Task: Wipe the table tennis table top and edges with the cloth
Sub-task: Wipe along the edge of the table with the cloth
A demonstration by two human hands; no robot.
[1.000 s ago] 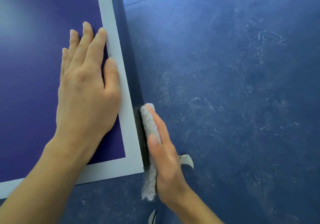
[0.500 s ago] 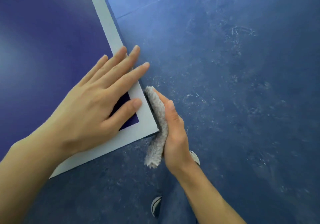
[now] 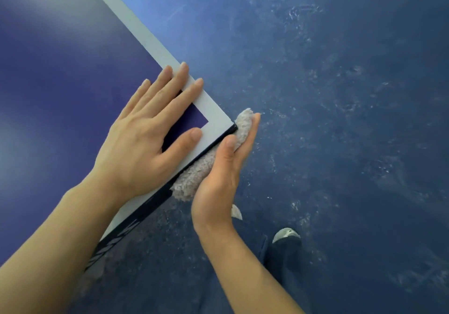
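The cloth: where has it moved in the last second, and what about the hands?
The right hand has slid the cloth along the table's side edge, round the corner, onto the end edge. The left hand turned, fingers now across the white line. As before: left hand flat on the table top, right hand holding the cloth.

The left hand (image 3: 145, 141) covers the worktop (image 3: 60, 75) corner and the right hand (image 3: 218, 177) with the cloth (image 3: 194, 176) blocks its near edge; the white-lined edge beyond lies open.
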